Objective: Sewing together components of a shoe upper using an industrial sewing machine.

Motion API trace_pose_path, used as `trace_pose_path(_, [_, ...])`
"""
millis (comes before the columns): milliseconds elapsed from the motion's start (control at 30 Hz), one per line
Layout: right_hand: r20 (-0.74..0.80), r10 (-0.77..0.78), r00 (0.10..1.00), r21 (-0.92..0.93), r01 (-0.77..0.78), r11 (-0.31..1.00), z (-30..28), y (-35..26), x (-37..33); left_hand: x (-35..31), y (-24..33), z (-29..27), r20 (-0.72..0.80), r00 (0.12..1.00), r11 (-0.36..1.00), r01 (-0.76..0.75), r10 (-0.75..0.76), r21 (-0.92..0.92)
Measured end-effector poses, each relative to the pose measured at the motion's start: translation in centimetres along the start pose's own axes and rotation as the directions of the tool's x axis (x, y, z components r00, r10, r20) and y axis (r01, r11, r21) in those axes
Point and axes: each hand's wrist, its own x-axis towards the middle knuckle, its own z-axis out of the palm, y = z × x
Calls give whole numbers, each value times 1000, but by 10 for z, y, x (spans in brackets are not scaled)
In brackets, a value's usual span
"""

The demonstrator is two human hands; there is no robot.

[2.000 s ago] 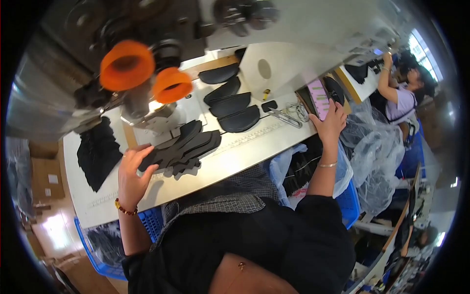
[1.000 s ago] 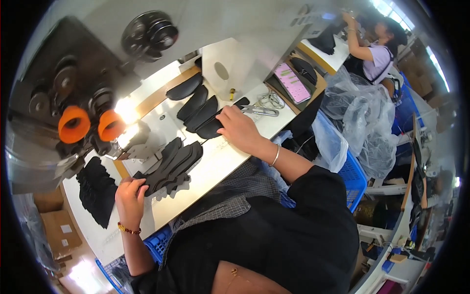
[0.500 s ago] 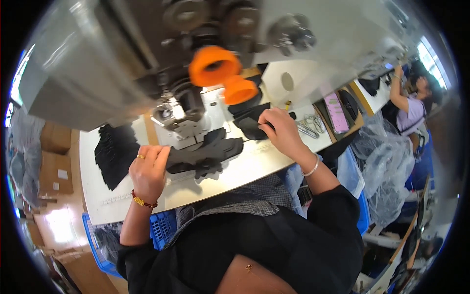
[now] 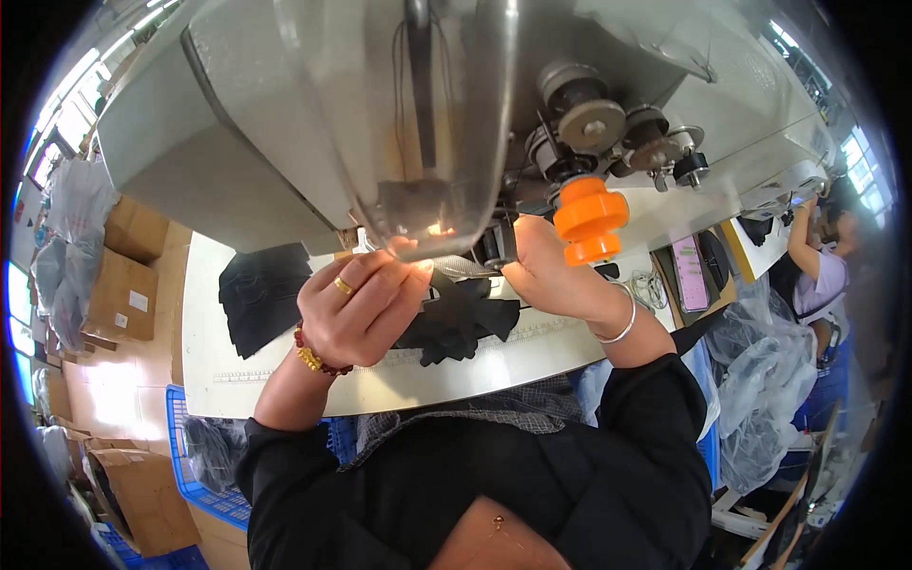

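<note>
Left hand [image 4: 356, 309] grip is curled in tight, fingertips at the lower edge of the clear guard [image 4: 465, 123] on the sewing machine [image 4: 247, 123], can't tell what if anything it pinches; right hand [image 4: 560, 275] grip is partly hidden by machine parts, so can't tell its spread or hold. Loose black pieces [image 4: 456, 328] lie fanned on the white counter [image 4: 527, 353] between the hands, another black stack [image 4: 258, 302] left of the left hand
</note>
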Motion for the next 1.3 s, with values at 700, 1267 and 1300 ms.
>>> trace_pose_path(700, [-165, -152, 975, -259, 106, 960, -7, -21, 6, -26, 12, 13, 224, 918, 941, 337, -328, -4])
trace_pose_path(1267, [-136, -232, 963, -229, 198, 953, -11, -16, 7, -33, 15, 16, 230, 902, 928, 373, -367, 17])
trace_pose_path(1300, [-127, -237, 963, -234, 203, 951, -11, -16, 8, -26, 14, 15, 198, 920, 938, 346, -338, -9])
